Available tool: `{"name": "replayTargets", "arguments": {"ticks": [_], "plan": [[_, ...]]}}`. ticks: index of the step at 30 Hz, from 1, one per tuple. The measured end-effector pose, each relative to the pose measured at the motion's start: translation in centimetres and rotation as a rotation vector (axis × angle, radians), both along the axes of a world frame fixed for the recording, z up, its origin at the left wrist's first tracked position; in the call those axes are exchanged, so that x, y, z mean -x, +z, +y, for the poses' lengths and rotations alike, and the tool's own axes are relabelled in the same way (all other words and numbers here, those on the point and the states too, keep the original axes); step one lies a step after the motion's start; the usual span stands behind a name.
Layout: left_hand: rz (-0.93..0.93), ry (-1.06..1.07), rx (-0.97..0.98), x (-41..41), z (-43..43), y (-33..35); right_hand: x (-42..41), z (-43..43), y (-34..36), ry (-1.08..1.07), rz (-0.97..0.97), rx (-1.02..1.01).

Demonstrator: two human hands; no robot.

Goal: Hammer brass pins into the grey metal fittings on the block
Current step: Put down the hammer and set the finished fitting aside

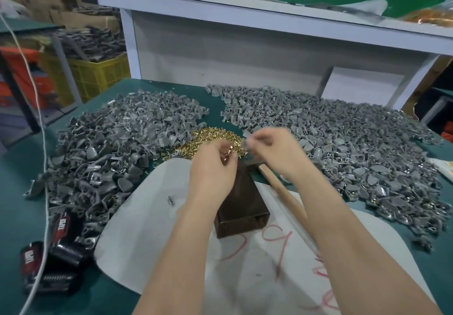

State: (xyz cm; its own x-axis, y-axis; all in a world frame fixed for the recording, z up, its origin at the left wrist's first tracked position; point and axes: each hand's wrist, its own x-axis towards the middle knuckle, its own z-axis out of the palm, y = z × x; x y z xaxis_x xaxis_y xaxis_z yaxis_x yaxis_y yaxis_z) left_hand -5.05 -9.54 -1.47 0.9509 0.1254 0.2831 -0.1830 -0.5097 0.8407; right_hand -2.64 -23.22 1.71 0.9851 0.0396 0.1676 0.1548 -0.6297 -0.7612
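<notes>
- Green bench top point(22, 216) is backed by a white shelf unit point(220, 52); yellow crate point(98, 74) at left; white sheet point(152, 229) under dark block point(241, 207).
- Heaped grey fittings point(117, 138) are spread left and right; brass pins point(210, 138) are piled between them, just beyond the block.
- A few pins are gripped in left hand point(215, 165); a blurred fitting point(247, 135) is pinched by right hand point(274, 150).
- Hammer handle point(282, 192) lies unheld beside block; no fitting is seen on it. Loading step; bulk judged outstanding.
</notes>
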Motion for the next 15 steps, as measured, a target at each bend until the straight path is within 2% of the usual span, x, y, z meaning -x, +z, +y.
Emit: {"name": "replayTargets", "arguments": {"ticks": [2, 4, 7, 9, 12, 15], "plan": [[-0.06, 0.121, 0.212, -0.2, 0.5, 0.3, -2.3, -0.6, 1.0, -0.284, -0.099, 0.016], [-0.103, 0.261, 0.491, -0.3, 1.1, 0.7, -3.8, -0.4, 1.3, -0.389, -0.046, 0.121], [-0.095, 0.416, 0.947, -0.6, 2.3, 0.8, -4.7, 3.5, 0.0, -0.116, -0.051, 0.361], [-0.061, 0.481, 1.144, -1.0, 3.0, 0.6, -4.9, 7.4, -1.3, 0.14, -0.057, 0.463], [-0.057, 0.53, 1.273, -1.1, 3.3, 0.6, -5.8, 11.8, -3.0, 0.329, 0.03, 0.586], [-0.062, 0.555, 1.272, -1.2, 3.4, 0.6, -6.4, 13.7, -3.6, 0.327, -0.034, 0.735]]}}
